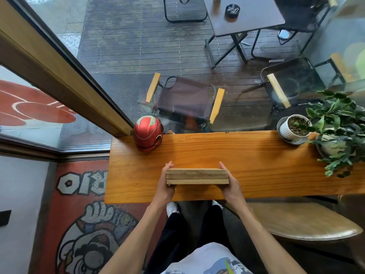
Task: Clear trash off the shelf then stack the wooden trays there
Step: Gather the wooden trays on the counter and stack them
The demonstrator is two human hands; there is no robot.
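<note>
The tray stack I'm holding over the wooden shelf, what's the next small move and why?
Probably lower the tray stack straight down onto the wooden shelf and let go. Both hands, left and right, grip its ends, and the wood beneath looks bare, with the red helmet and potted plant well off to the sides.

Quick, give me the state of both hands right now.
Left hand: closed on the left end of the stack of wooden trays.
Right hand: closed on the right end of the same stack.
</note>
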